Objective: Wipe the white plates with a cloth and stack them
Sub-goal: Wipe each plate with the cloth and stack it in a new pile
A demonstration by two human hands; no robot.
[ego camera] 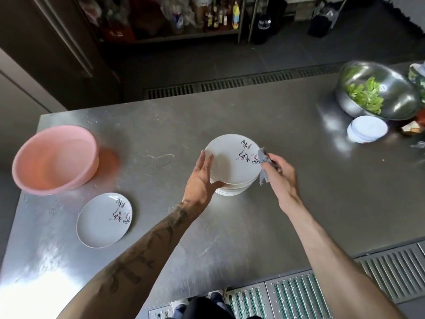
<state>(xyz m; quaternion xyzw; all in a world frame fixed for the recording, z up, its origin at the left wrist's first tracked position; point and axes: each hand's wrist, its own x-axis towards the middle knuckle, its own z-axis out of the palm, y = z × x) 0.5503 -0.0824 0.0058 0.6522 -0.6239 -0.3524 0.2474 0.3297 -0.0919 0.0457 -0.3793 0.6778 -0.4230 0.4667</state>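
A stack of white plates [234,188] with black and red brush lettering stands in the middle of the steel table [230,111]. Its top plate [226,161] is tilted up, and my left hand [202,178] holds that plate by its left rim, fingers straight along the edge and thumb under it. My right hand [279,172] pinches a small grey cloth [263,163] against the plate's right rim. One more white plate [103,221] of the same pattern lies flat by itself near the table's front left.
A pink plastic basin [55,160] sits at the left of the table. At the far right are a steel bowl of green leaves [377,90] and small white dishes [366,128]. A water smear [161,158] lies between basin and stack. Floor grates run along the near edge.
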